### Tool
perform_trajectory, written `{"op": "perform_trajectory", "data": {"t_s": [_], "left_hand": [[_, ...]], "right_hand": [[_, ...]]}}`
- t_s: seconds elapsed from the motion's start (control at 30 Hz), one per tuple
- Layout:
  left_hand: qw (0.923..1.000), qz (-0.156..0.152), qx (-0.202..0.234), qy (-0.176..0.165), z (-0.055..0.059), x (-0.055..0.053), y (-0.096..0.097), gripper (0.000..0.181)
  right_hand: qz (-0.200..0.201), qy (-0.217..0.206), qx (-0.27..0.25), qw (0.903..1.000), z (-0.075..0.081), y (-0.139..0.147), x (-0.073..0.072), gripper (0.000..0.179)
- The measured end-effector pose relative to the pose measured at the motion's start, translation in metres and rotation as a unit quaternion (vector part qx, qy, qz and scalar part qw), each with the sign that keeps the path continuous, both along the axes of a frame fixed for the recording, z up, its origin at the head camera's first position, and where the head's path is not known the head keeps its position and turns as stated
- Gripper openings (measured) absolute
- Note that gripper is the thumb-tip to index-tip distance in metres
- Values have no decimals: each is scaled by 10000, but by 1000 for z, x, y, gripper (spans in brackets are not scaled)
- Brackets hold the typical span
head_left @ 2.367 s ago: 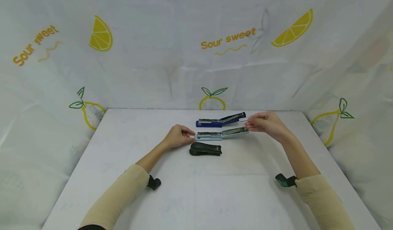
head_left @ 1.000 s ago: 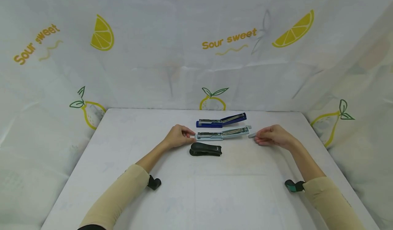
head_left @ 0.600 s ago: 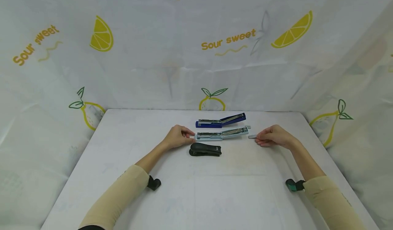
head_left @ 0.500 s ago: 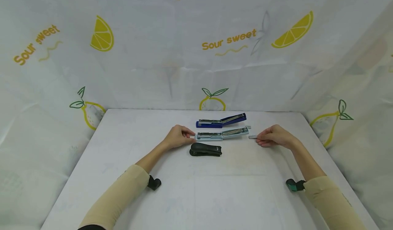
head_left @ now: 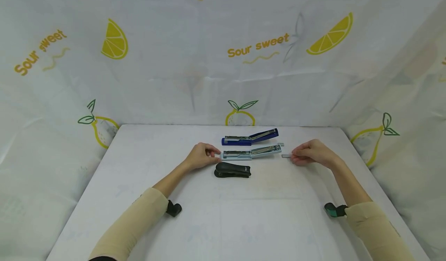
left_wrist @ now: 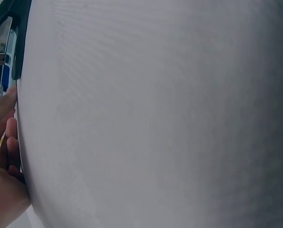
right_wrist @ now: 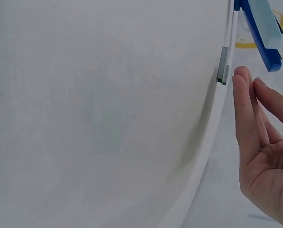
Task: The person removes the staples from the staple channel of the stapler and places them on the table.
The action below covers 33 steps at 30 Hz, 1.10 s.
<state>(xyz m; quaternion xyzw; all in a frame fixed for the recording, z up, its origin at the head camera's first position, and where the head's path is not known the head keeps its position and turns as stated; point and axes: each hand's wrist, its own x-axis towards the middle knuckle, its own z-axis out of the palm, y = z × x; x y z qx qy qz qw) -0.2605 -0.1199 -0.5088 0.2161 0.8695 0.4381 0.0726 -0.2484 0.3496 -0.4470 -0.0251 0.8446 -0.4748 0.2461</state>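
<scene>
The left hand point(head_left: 202, 156) pinches one end of the light blue stapler point(head_left: 250, 153); the stapler's long axis runs from this grip toward the right hand point(head_left: 313, 152), its far section tilted upward. The right thumb and fingertips are nearly together, nothing visible between them. A staple strip point(head_left: 285, 156) lies just beyond those fingertips, lengthwise toward the stapler. Assessed progress: light blue stapler and dark blue stapler point(head_left: 246, 141) unfolded; black stapler point(head_left: 232, 170), beside the left grip, folded; strip unloaded.
</scene>
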Motion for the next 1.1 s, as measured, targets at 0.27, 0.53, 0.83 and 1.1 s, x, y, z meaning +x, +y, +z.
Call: {"op": "perform_trajectory", "data": {"t_s": [0.27,0.53,0.83,1.1], "left_hand": [[9999,18,-138,26,1,0,-1,27],[9998,-123,-141,-68,1,4,-6,25],[9965,-745,-173,-345,6,17,-16,24],[9928,-996,-182,-641,10,36,-22,30]], "right_hand": [[-110,341,-50,9993,13,-10,3,43],[-151,657,-187,9975,33,-24,13,45],[252,675,-411,9966,45,-54,26,49],[658,844,-497,9930,47,-85,30,45]]}}
